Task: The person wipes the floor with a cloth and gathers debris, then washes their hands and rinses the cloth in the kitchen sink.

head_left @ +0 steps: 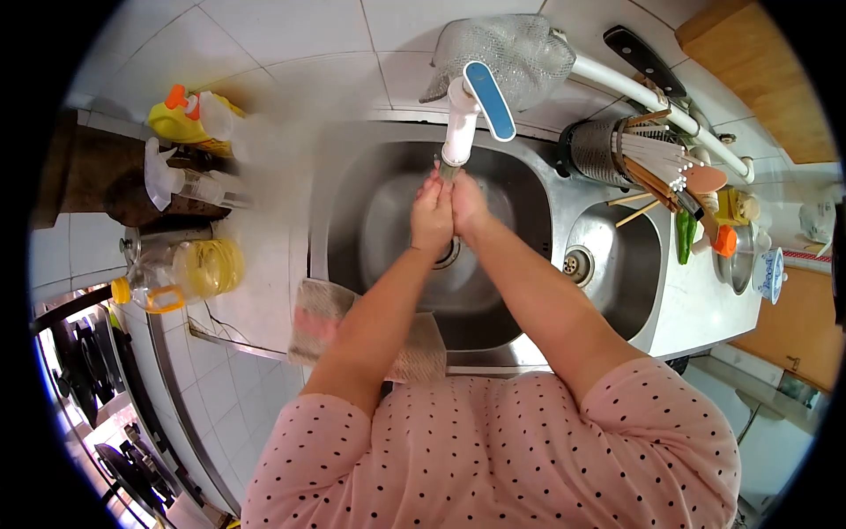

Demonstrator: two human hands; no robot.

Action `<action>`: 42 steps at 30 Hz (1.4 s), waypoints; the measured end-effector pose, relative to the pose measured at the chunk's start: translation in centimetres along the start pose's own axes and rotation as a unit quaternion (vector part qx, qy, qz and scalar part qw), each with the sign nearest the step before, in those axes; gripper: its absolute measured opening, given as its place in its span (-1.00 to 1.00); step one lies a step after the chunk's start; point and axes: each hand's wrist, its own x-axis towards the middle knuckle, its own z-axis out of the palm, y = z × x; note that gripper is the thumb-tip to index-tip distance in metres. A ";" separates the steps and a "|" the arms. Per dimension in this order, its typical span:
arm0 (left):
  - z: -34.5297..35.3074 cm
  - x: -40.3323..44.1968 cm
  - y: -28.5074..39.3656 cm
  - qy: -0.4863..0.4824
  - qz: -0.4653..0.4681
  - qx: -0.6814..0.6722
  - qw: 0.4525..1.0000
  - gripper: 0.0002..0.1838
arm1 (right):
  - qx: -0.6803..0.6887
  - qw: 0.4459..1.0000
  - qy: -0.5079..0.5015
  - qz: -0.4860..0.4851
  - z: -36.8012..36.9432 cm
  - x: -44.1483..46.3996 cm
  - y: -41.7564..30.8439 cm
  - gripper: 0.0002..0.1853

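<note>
My left hand [431, 219] and my right hand [469, 203] meet under the spout of a white tap [460, 132] with a blue-topped lever [490, 101]. They are pressed against each other above the large steel sink basin [379, 229]. The left fingers are bent inward and closed, pointing up toward the spout. Most of the right fingers are hidden by the spout and the other hand. Whether anything small lies between the palms cannot be made out. Below the wrists, the drain [448, 256] shows partly.
A cloth [322, 326] hangs over the sink's front left edge. Right stand a smaller basin [617, 251], a chopstick holder [599, 150] and a green pepper [686, 234]. An oil bottle [189, 269] and spray bottle [181, 181] stand left. Silvery mesh [511, 57] hangs behind the tap.
</note>
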 end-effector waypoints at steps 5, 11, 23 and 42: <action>-2.4 1.9 -1.2 -0.031 -0.087 0.014 0.996 -0.75 | -0.147 0.971 0.185 -0.041 1.6 -0.8 1.2 -0.86; -3.3 1.1 0.9 -0.055 -0.226 -0.437 0.869 -0.85 | -0.206 0.971 0.108 -0.051 -0.2 -3.2 -0.5 -0.78; -5.1 3.2 3.4 -0.220 -0.248 -0.168 0.929 -0.89 | -0.491 0.863 0.092 -0.069 0.2 -4.4 -3.7 -0.81; 0.6 2.6 0.3 -0.032 -0.116 -0.214 0.969 -0.91 | -0.070 0.983 0.111 -0.125 3.3 -2.9 2.2 -0.82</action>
